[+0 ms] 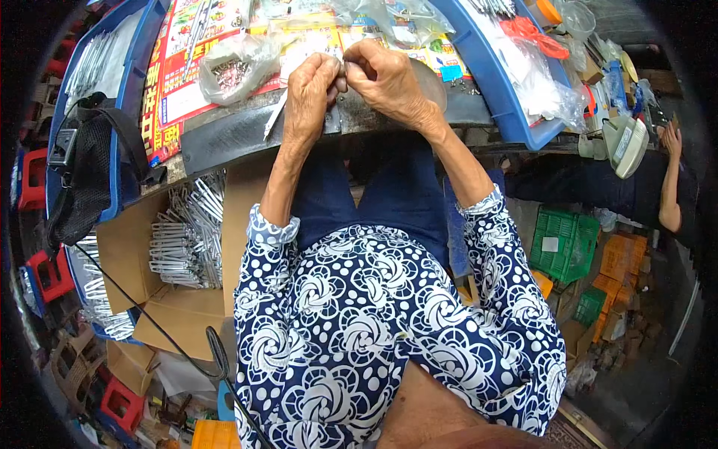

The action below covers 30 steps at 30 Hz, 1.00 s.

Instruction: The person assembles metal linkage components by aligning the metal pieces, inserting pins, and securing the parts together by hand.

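My left hand (310,93) and my right hand (389,78) meet at the table's front edge, fingertips pinched together on a small metal part (342,69) that is mostly hidden between them. A thin silvery metal strip (274,120) slants down from under my left hand. A clear plastic bag of small metal pieces (235,71) lies just left of my left hand on colourful printed paper (179,67). A round shiny metal dish (434,82) shows behind my right wrist.
A cardboard box (123,251) of stacked silver metal clips (187,232) stands at my left knee. A blue tray (523,112) with clear bags sits right. A black mesh bag (86,179) hangs left. Another person's arm (669,187) and green crates (565,243) are far right.
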{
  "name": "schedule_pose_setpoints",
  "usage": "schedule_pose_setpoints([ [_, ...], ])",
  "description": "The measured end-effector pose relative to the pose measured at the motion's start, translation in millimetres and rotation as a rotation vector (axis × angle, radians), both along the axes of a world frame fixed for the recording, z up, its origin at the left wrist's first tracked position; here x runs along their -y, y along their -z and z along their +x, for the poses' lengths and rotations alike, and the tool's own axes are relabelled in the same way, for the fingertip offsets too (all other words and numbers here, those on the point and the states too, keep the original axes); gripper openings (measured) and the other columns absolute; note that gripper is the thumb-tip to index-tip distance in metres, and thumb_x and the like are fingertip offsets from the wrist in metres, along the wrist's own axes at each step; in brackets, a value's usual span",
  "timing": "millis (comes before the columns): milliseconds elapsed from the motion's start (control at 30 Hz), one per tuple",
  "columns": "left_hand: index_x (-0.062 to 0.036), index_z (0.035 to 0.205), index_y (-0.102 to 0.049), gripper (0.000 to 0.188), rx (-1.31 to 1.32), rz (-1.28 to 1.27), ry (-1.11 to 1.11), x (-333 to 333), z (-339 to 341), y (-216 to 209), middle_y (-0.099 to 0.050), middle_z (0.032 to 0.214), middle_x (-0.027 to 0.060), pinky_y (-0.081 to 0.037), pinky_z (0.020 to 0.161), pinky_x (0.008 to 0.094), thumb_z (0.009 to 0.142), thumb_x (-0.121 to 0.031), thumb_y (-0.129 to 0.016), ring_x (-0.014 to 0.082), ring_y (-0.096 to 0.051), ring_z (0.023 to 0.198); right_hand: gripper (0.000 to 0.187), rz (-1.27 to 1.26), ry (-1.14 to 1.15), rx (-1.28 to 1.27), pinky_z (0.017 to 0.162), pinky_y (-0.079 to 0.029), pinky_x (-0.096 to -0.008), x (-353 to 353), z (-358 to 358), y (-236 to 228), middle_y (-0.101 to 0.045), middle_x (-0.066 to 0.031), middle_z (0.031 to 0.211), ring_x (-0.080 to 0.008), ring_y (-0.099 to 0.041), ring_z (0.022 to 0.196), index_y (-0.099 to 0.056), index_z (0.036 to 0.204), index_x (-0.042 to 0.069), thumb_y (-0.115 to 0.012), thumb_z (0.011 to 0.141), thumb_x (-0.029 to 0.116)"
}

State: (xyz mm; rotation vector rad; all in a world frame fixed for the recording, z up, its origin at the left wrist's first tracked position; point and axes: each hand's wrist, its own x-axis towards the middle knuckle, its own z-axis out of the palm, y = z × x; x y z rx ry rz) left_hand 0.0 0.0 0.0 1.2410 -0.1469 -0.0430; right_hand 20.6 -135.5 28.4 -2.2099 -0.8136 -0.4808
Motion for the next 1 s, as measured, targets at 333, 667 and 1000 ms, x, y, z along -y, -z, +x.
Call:
schedule_pose_setpoints([
  [333,-0.0015,0.063,-0.05,0.031,-0.003,0.161,-0.172,6.1,-2.3,-5.6,-0.044,0.051,0.0,-0.03,0.044,0.0226,0.084,-0.023,-0.044,0.0066,-0.037,0.047,0.006,-0.016,-0.002,0.237,0.048,-0.043,-0.0338,-6.1,1.6,0.0,-0.052,-0.0123,0.062,-0.028,-0.054,0.054,-0.05,0.071,0.001,-0.053,0.067,0.004],
  [667,-0.006,0.059,-0.05,0.028,-0.094,-0.092,0.007,-1.1,1.2,-1.5,-0.043,0.05,-0.0012,-0.021,0.037,0.0183,0.082,-0.023,-0.048,0.0032,-0.03,0.04,0.017,-0.113,-0.072,0.289,0.05,-0.043,-0.0332,-2.8,1.6,-2.3,-0.052,-0.0119,0.068,-0.0278,-0.054,0.059,-0.051,0.081,0.001,-0.056,0.066,-0.003],
  [1000,-0.0054,0.062,-0.05,0.022,-0.311,-0.279,0.132,-5.7,1.1,-11.0,-0.042,0.049,0.0008,-0.019,0.035,0.0175,0.079,-0.02,-0.049,0.0034,-0.027,0.037,0.012,0.066,0.075,-0.175,0.056,-0.043,-0.0222,3.5,-2.0,-1.7,-0.057,-0.0066,0.066,-0.0096,-0.053,0.062,-0.056,0.086,-0.002,-0.052,0.078,0.006],
])
